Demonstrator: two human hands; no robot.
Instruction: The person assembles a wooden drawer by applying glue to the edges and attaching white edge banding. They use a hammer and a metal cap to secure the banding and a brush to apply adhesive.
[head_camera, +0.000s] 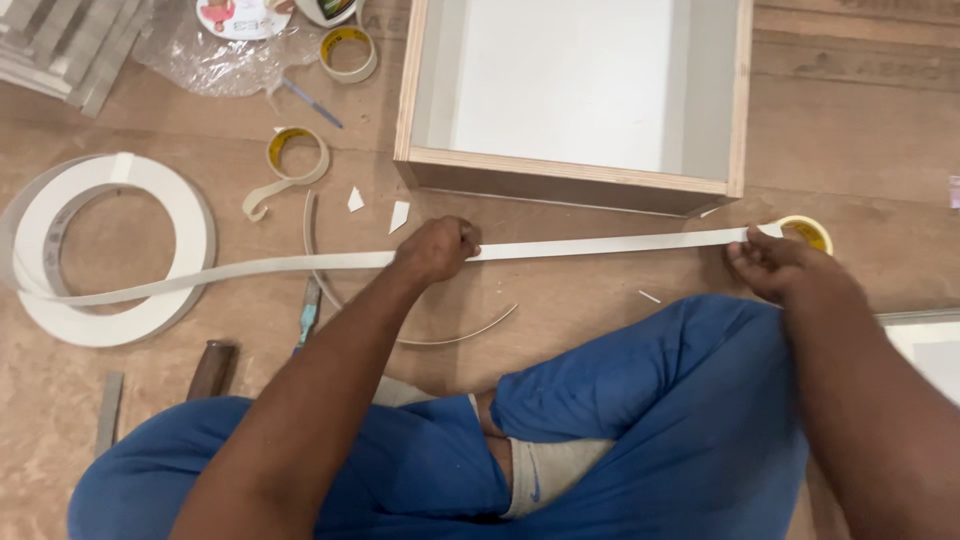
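A long white edge-banding strip (600, 244) runs across the floor, stretched between both hands. My left hand (436, 248) is closed around the strip near its middle. My right hand (775, 262) pinches the strip's right end, beside a yellow-cored tape roll (808, 232). The strip trails left to a large white coil of banding (110, 250). A wooden box with a white inside (572, 175) lies just beyond the strip.
Two more tape rolls (298, 155) (348, 53) lie on the plywood floor at upper left, near crinkled plastic wrap (215, 55). A blue-handled tool (309, 310), a brown handle (211, 368) and a curved offcut strip (455, 335) lie by my blue-trousered legs.
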